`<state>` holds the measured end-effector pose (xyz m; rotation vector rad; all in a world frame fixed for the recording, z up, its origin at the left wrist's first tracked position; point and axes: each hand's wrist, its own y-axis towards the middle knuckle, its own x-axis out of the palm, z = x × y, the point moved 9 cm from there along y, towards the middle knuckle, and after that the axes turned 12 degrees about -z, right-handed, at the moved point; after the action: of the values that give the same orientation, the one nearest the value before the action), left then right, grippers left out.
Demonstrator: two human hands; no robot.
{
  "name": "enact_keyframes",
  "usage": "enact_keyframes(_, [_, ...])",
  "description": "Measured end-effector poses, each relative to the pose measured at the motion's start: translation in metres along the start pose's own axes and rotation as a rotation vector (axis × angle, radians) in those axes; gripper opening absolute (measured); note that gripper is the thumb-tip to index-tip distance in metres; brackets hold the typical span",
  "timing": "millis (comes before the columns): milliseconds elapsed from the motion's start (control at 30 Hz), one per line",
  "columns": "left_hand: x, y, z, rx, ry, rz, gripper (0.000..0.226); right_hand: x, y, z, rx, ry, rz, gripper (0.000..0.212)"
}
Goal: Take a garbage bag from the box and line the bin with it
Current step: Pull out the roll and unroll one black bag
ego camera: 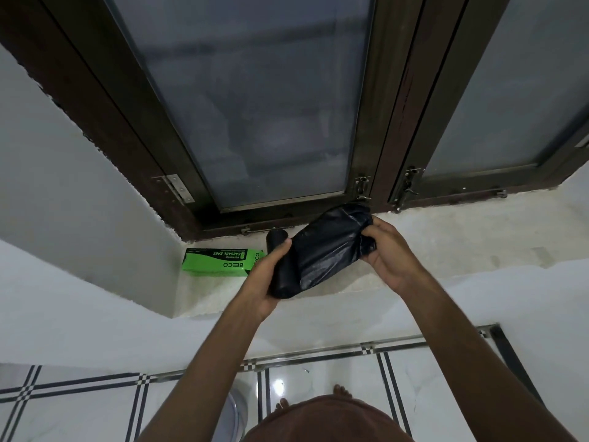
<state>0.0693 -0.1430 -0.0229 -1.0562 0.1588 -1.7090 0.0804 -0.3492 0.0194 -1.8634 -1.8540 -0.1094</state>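
Observation:
I hold a black roll of garbage bags (280,282) above the window sill. My left hand (266,275) grips the roll from below and the side. My right hand (387,250) pinches the loose end of the outer garbage bag (331,247), which is pulled out to the right from the roll. The green garbage bag box (220,262) lies on its side on the sill, just left of my left hand. A pale round edge at the bottom, possibly the bin (237,416), shows beside my body.
The stone window sill (446,237) runs under a dark wooden window frame (376,173) with frosted glass and metal latches. White walls flank the recess. Below is a white tiled floor (334,371) with black stripes, and my bare toes show there.

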Motion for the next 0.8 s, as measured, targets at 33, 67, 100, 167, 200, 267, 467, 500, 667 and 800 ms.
enact_keyframes(33, [-0.002,0.0,0.0,0.004,0.045,0.014,0.047,-0.001,0.0,-0.002,-0.004,0.007,0.009,0.029])
enact_keyframes(67, [-0.005,0.001,0.001,0.012,0.085,0.032,0.049,-0.003,0.0,-0.004,-0.007,0.007,0.02,0.028])
enact_keyframes(100, [-0.008,0.001,0.001,0.018,0.105,0.05,0.05,-0.005,0.0,-0.005,-0.007,0.003,0.031,0.028])
enact_keyframes(167, [-0.013,0.0,0.001,0.022,0.109,0.09,0.047,-0.01,0.002,-0.006,-0.003,-0.002,0.06,0.027])
enact_keyframes(200, [-0.016,0.0,0.001,0.019,0.086,0.106,0.044,-0.014,0.002,-0.007,-0.005,-0.002,0.076,0.027])
enact_keyframes(267, [-0.019,0.0,-0.001,0.003,0.007,0.115,0.04,-0.025,0.004,-0.007,-0.007,-0.002,0.113,0.029])
enact_keyframes(467, [-0.013,-0.002,0.011,0.09,0.073,0.088,0.045,-0.056,0.001,-0.001,0.012,-0.072,0.264,0.04])
enact_keyframes(500, [-0.015,-0.003,0.014,0.12,0.104,0.124,0.047,-0.06,0.0,0.0,0.01,-0.116,0.284,0.045])
enact_keyframes(667, [-0.027,-0.005,0.014,0.08,0.116,0.242,0.048,-0.074,-0.008,-0.013,-0.112,-0.215,0.377,0.056])
enact_keyframes(800, [-0.014,-0.002,0.01,0.017,0.084,0.084,0.041,-0.08,-0.013,-0.03,-0.219,-0.349,0.391,0.05])
